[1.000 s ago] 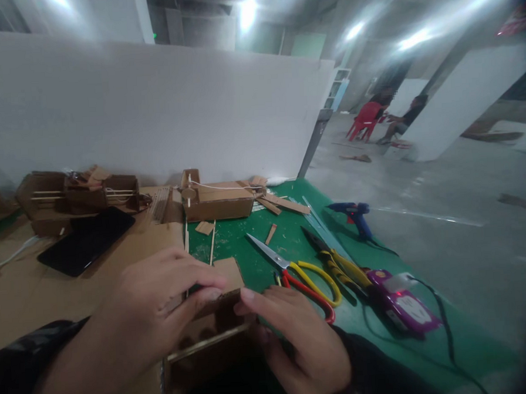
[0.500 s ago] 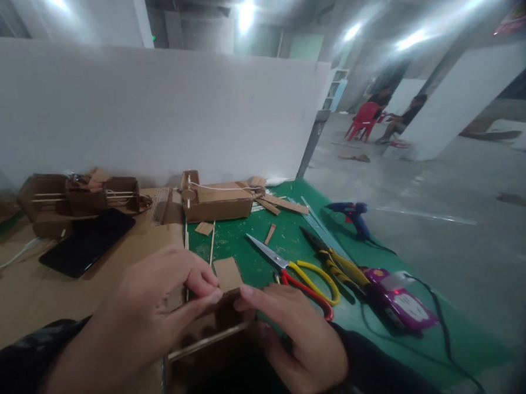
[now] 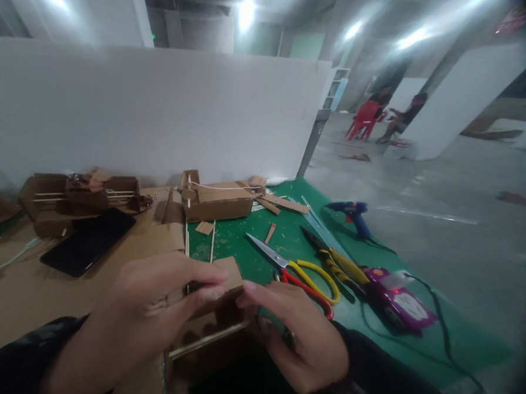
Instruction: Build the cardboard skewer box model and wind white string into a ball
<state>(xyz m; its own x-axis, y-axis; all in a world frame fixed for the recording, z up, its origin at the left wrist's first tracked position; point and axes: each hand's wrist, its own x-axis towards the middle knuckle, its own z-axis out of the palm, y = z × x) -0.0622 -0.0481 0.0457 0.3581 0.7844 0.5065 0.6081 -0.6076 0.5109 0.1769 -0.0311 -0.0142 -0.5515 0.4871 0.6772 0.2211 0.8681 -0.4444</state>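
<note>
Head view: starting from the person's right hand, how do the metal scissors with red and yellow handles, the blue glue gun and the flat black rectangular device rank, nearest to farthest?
1. Scissors: nearest, just beyond the right hand.
2. Glue gun: farther off, ahead and to the right.
3. Black device: farthest, well over to the left.

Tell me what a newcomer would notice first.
Likely the left hand and right hand first, close together at a cardboard piece low in the middle. Beyond the right hand lie scissors with red and yellow handles. Farther right, a purple device stands out on the green tabletop.
</note>
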